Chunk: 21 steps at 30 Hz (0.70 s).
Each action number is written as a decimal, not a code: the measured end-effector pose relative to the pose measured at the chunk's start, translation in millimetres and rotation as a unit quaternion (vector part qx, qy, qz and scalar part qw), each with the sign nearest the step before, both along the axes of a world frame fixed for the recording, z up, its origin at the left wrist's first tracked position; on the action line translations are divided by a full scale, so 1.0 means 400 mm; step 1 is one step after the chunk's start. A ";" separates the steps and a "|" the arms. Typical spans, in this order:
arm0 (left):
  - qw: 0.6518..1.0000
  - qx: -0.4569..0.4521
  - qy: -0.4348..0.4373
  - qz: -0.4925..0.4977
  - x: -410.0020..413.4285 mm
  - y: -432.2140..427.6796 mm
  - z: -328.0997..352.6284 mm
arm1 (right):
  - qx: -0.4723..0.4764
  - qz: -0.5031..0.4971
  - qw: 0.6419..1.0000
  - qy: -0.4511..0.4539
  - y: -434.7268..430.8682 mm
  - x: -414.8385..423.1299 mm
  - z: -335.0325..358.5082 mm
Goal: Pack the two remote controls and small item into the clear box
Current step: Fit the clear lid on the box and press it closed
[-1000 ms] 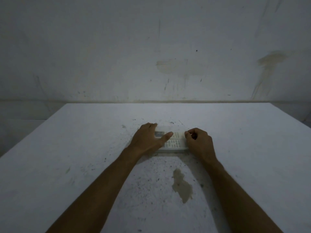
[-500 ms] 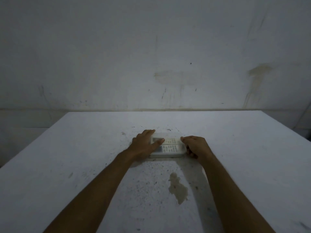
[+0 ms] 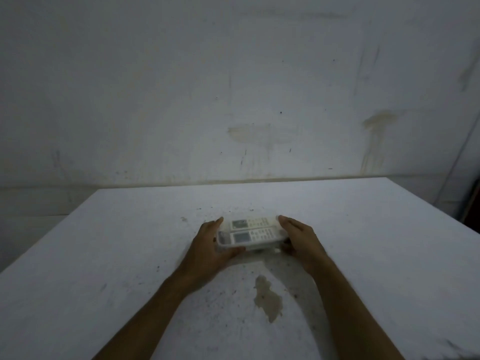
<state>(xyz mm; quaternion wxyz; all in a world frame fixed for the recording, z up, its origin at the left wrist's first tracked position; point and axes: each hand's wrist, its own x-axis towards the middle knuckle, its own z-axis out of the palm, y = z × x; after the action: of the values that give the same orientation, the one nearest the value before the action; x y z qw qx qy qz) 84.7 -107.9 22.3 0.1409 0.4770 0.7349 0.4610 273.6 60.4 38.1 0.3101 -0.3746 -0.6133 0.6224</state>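
A clear box is held between both hands just above or at the white table, tilted toward me. Two white remote controls lie side by side inside it: the far remote and the near remote, each with a grey screen at its left end. My left hand grips the box's left end, thumb under the front edge. My right hand grips the right end. I cannot make out the small item.
A brownish stain marks the table in front of the box. Dark specks are scattered around it. A stained grey wall rises right behind the table's far edge. The table's edges run diagonally at left and right.
My hands moved from on top of the box to its two ends. The box is now tilted up toward me and the two remotes show fully.
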 end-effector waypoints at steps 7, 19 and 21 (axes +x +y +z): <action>0.997 0.052 0.060 -0.023 0.005 0.160 0.070 | -0.006 0.041 0.998 0.051 0.074 0.070 0.083; 1.000 -0.012 -0.005 -0.008 -0.108 0.484 0.063 | 0.175 -0.041 0.976 -0.127 0.368 -0.072 0.024; 1.000 -0.020 -0.021 -0.003 -0.147 0.506 0.050 | 0.199 -0.041 0.967 -0.155 0.404 -0.135 0.005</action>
<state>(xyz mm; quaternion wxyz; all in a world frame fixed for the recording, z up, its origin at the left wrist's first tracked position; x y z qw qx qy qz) 26.0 94.6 42.3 0.1673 0.4667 0.7394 0.4554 219.7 222.0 40.2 0.3045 -0.4220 -0.7495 0.4092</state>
